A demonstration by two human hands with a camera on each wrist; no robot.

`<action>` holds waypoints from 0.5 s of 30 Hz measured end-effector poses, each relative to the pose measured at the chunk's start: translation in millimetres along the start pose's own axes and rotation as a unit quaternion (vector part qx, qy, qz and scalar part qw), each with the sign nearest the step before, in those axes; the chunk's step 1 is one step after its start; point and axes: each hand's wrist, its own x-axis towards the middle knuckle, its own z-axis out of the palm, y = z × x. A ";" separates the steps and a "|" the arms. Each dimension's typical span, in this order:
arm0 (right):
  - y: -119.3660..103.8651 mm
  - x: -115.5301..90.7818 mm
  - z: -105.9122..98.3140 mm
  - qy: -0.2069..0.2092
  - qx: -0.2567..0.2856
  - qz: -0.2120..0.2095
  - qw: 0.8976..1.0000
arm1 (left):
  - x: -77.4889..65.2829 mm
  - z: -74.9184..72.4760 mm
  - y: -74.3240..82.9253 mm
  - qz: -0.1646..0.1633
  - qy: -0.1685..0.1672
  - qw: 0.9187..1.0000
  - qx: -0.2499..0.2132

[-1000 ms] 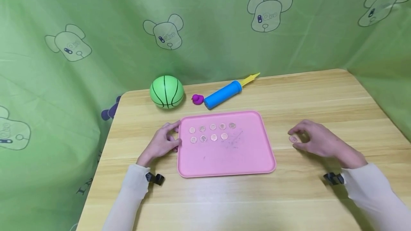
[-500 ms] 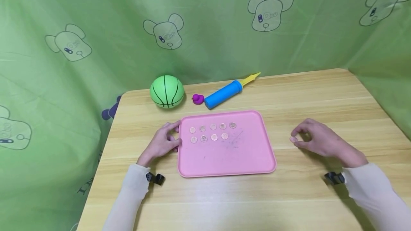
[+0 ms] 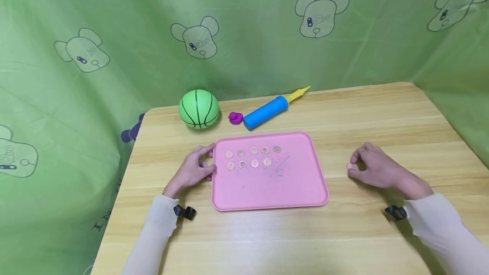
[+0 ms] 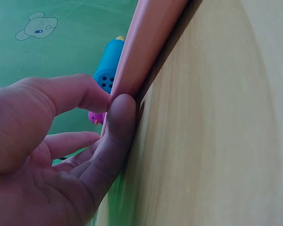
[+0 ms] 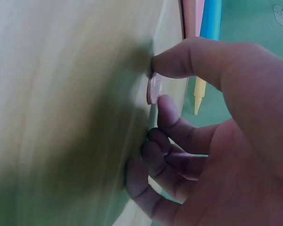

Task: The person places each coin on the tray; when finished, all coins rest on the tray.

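Observation:
My left hand [image 3: 189, 169] holds the left rim of a pink tray [image 3: 267, 194], thumb and fingertips at its edge. The left wrist view shows those fingertips close against the tray's side wall [image 4: 144, 52]. On the tray lie several small copper-coloured coins [image 3: 254, 150] in two rows. Right of the tray, my right hand [image 3: 376, 168] is low over the wooden table with one more coin [image 3: 351, 166] between thumb and index finger. In the right wrist view this coin [image 5: 154, 88] is seen nearly edge-on, thumb tip on its upper edge, index fingertip at its lower edge.
Behind the tray stand a green ball [image 3: 198, 109] with black lines, a purple rubber duck [image 3: 235, 118] and a blue hand pump [image 3: 266, 113] with a yellow nozzle. A green curtain [image 3: 252, 54] hangs along the table's [image 3: 286, 241] back and sides.
My right hand has shifted slightly right and its thumb and index finger have closed in on the coin, now mostly covered in the head view. The left hand and tray stay put.

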 end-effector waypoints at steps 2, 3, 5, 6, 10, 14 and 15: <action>0.7 -0.5 1.1 0.008 0.003 -0.006 1.000 | -0.2 -0.1 0.2 0.000 0.000 1.000 0.001; 0.6 -0.6 2.1 0.013 0.008 -0.008 1.000 | -0.3 -0.1 0.2 -0.001 0.000 1.000 0.001; 0.0 -0.7 4.5 0.024 0.028 -0.014 0.999 | -0.2 -0.1 -0.2 -0.003 0.000 1.000 0.003; -0.5 -0.8 5.8 0.030 0.042 -0.019 0.998 | -0.1 -0.1 -0.4 -0.005 0.000 1.000 0.004; -5.8 -0.9 10.2 0.056 0.098 -0.046 0.992 | 0.2 -0.3 -0.6 -0.011 0.000 1.000 0.004; -12.0 -0.4 11.8 0.062 0.147 -0.045 0.986 | 0.5 -0.7 -0.3 -0.010 -0.003 1.000 0.003; -14.1 -0.2 12.0 0.055 0.165 -0.036 0.984 | 0.4 -0.8 -0.2 -0.009 -0.003 1.000 0.003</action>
